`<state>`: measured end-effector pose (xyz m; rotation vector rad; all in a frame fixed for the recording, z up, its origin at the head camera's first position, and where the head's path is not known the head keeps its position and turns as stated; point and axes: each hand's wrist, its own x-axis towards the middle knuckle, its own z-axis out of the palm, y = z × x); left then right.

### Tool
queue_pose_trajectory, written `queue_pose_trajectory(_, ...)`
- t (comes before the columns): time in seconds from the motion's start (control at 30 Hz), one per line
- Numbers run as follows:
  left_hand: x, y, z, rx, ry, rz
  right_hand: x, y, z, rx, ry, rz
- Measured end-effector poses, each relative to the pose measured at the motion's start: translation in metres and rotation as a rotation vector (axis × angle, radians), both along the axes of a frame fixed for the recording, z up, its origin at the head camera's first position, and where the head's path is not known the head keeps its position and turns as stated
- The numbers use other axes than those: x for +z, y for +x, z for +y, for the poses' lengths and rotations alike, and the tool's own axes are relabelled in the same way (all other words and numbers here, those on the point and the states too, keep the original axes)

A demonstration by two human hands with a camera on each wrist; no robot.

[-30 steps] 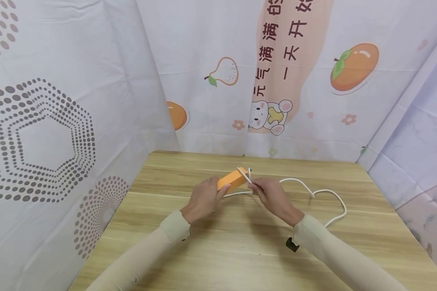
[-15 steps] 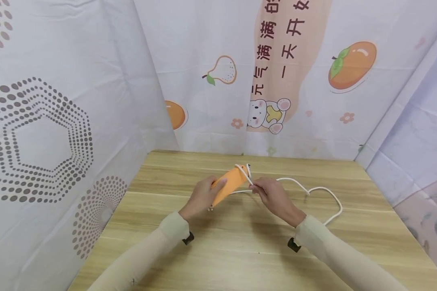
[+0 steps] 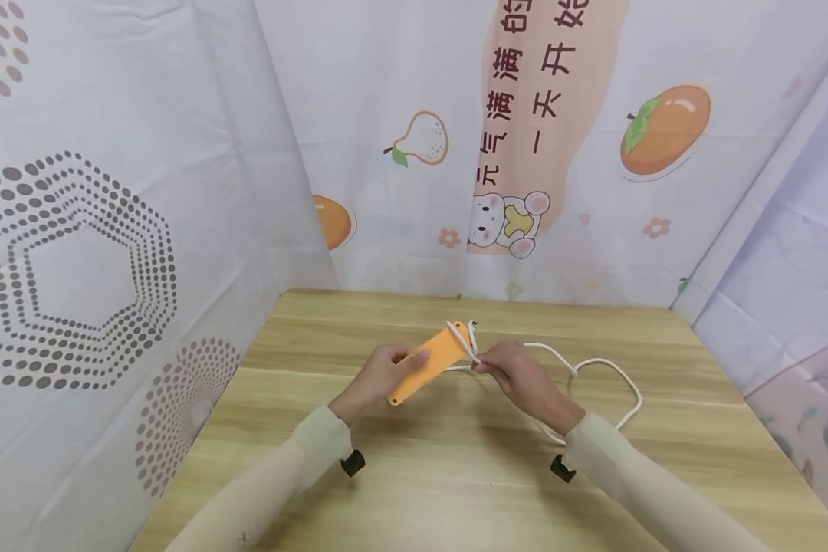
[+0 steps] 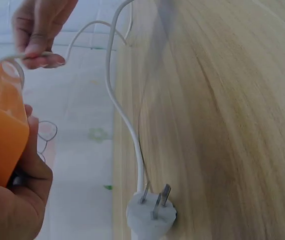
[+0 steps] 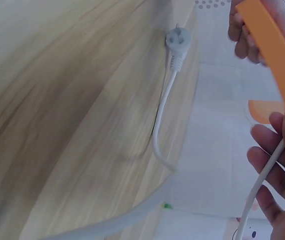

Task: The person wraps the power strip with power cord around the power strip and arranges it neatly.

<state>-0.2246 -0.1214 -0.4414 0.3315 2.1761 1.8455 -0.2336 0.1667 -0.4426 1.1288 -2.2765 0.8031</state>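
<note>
In the head view an orange power strip (image 3: 436,360) is tilted over the middle of the table, its far end pointing up and right. My left hand (image 3: 378,374) grips its near part, thumb across the broad face. A white cord (image 3: 621,369) passes over the far end of the strip in a loop. Just right of that end, my right hand (image 3: 523,377) pinches the cord between thumb and fingers. The cord's white three-pin plug (image 4: 151,215) lies on the table in the left wrist view, pins up; the hands hide part of the cord.
Wood-grain table (image 3: 455,491) extends under both arms. Slack cord curves over its right half. A printed white curtain (image 3: 386,253) hangs along the back edge, with a dotted curtain (image 3: 234,230) on the left. Both wrists carry small black devices.
The left hand has turned the power strip so that its broad face and near end show more. The right hand keeps its pinch on the cord, and the slack loop has shifted slightly left.
</note>
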Motion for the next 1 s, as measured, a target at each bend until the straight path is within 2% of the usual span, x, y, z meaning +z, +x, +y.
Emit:
queue_pose_trajectory(0.13, -0.001, 0.002, -0.006, -0.046, -0.001, -0.022, -0.003, -0.001, 0.002, 0.051, 0.051, 0.023)
queue_pose_trajectory(0.23, -0.002, 0.002, -0.01, -0.102, -0.06, 0.012, -0.004, -0.003, 0.004, 0.109, 0.1, 0.051)
queue_pose_trajectory(0.37, -0.001, 0.001, -0.015, -0.211, -0.119, 0.069, -0.002, -0.007, 0.003, 0.165, 0.21, 0.103)
queue_pose_trajectory(0.53, 0.006, 0.0, -0.014, -0.362, -0.286, 0.216, 0.006, -0.011, -0.001, 0.19, 0.353, 0.175)
queue_pose_trajectory(0.6, 0.011, 0.0, -0.012, -0.4, -0.37, 0.277, 0.01, -0.012, -0.002, 0.198, 0.4, 0.204)
queue_pose_trajectory(0.67, 0.015, 0.0, -0.009, -0.415, -0.414, 0.304, 0.013, -0.013, -0.004, 0.191, 0.436, 0.227)
queue_pose_trajectory(0.83, 0.016, -0.003, -0.005, -0.38, -0.468, 0.357, 0.018, -0.014, -0.008, 0.145, 0.499, 0.274)
queue_pose_trajectory(1.0, 0.011, -0.002, 0.0, -0.359, -0.593, 0.485, 0.018, -0.008, -0.009, 0.117, 0.532, 0.269)
